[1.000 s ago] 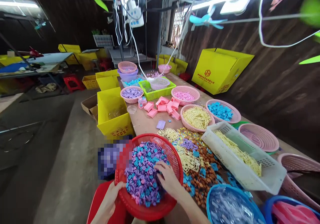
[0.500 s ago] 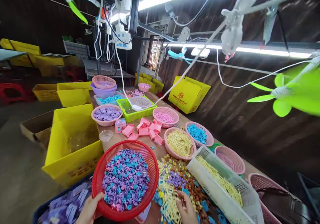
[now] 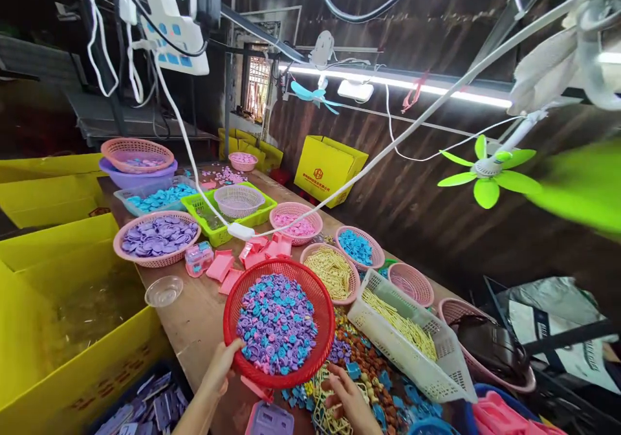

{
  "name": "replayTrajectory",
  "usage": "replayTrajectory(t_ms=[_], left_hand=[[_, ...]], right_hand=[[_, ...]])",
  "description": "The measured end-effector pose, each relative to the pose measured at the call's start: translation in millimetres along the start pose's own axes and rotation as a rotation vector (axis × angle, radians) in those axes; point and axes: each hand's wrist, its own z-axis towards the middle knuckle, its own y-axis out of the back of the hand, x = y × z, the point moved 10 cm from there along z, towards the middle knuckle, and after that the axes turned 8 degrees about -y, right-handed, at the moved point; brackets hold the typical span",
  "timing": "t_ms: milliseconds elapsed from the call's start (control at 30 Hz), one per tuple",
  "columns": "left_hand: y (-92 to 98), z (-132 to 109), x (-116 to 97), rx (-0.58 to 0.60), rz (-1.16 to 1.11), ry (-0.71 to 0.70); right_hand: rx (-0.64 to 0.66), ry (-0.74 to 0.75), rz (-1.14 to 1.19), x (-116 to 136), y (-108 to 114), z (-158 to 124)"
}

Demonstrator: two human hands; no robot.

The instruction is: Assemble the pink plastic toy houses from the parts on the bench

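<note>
A red plastic basket [image 3: 326,341] full of small purple, blue and pink swirl-shaped pieces [image 3: 279,322] is tilted toward me over the worktable. My left hand [image 3: 224,364] grips its lower left rim. Below the basket's right side, my right hand [image 3: 343,393] is open, fingers apart and slightly bent, with nothing visible in it. Pale yellow plastic pieces [image 3: 330,415] lie under those fingers, beside a loose spread of brown pieces [image 3: 376,364], blue and purple ones. A purple plastic case [image 3: 270,420] sits at the near edge under the basket.
Pink baskets of purple pieces [image 3: 158,235], yellow sticks [image 3: 331,272] and blue pieces [image 3: 356,247] stand around. A white crate [image 3: 412,351] lies right. A large yellow box [image 3: 97,364] stands left. A white cable [image 3: 179,124] hangs low over the table; a green fan [image 3: 486,169] is at right.
The red basket has moved right and away from me over the table, still in my left hand. My right hand has drawn back a little from the yellow pieces. The view has turned.
</note>
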Motion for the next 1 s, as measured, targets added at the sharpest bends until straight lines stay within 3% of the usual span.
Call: replayTrajectory(t_ms=[100, 200, 367, 533, 833, 1000], left_hand=[[-22.3, -4.6, 6.3, 0.076, 0.002, 0.05], [-36.8, -8.3, 10.5, 0.135, 0.026, 0.068], [-38.1, -7.9, 12.8, 0.178, 0.075, 0.071], [-18.4, -12.1, 3.8, 0.179, 0.076, 0.049], [14.0, -3.7, -38.6, 0.042, 0.094, -0.112], [64.1, 2.1, -49.1, -0.144, 0.089, -0.135]], right_hand=[[0.041, -0.072, 0.167, -13.1, -4.5, 0.8], [0.001, -0.107, 0.274, -20.5, -5.6, -2.6], [0.005, -0.112, 0.327, -20.4, -14.3, -17.1], [-0.014, -0.056, 0.386, -15.6, -24.5, -23.7], [0.129, -0.08, 0.398, 6.7, -86.1, -6.3], [0.235, -0.065, 0.35, 24.7, -109.8, -11.2]])
